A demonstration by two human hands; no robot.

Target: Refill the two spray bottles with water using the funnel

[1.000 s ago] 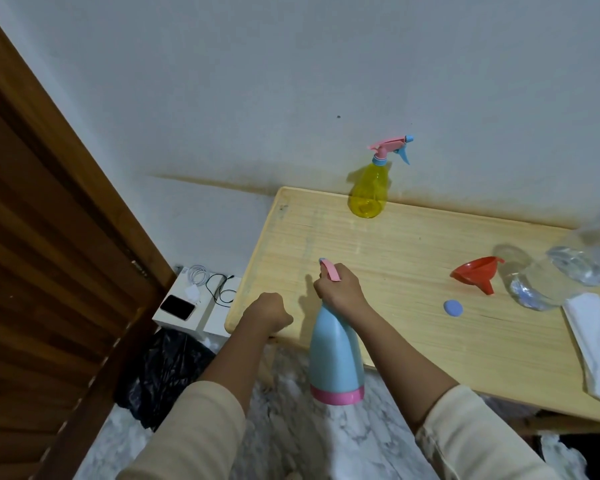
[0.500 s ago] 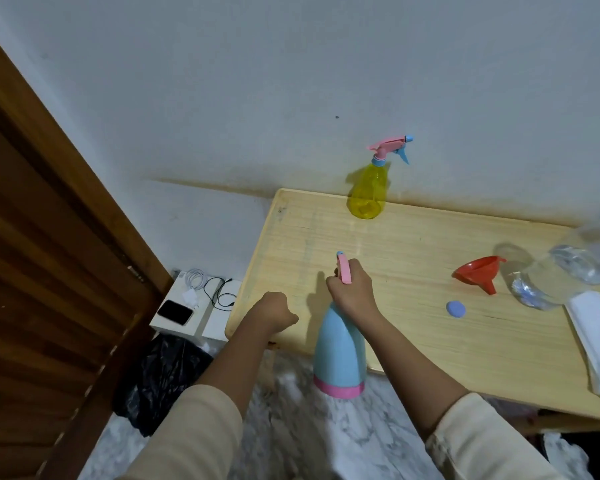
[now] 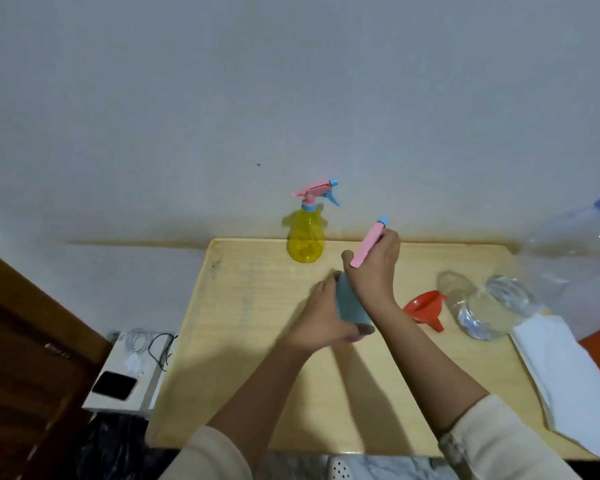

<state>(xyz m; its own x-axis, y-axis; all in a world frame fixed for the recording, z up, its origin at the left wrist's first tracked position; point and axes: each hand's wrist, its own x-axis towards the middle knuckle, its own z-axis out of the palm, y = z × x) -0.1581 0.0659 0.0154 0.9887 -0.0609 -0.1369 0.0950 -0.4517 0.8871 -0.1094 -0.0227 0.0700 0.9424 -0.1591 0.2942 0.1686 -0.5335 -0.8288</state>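
A light blue spray bottle (image 3: pixel 350 304) with a pink spray head (image 3: pixel 368 243) stands on the wooden table (image 3: pixel 243 341) near its middle. My left hand (image 3: pixel 321 320) wraps around the bottle's body from the left. My right hand (image 3: pixel 373 268) grips the neck and pink head from above. A yellow spray bottle (image 3: pixel 306 239) with a pink and blue head stands at the table's back edge against the wall. A red funnel (image 3: pixel 425 308) lies on its side to the right of my hands.
A large clear water bottle (image 3: pixel 499 306) lies on its side at the right, next to a white cloth (image 3: pixel 568 379). Left of the table, a white box (image 3: pixel 129 372) carries cables and a phone. A brown wooden door (image 3: pixel 21 358) stands at the far left.
The blue bottle went from below the table's front edge up onto the table. My left hand, a fist at the table's edge before, now holds the bottle's body. The view shifted right.
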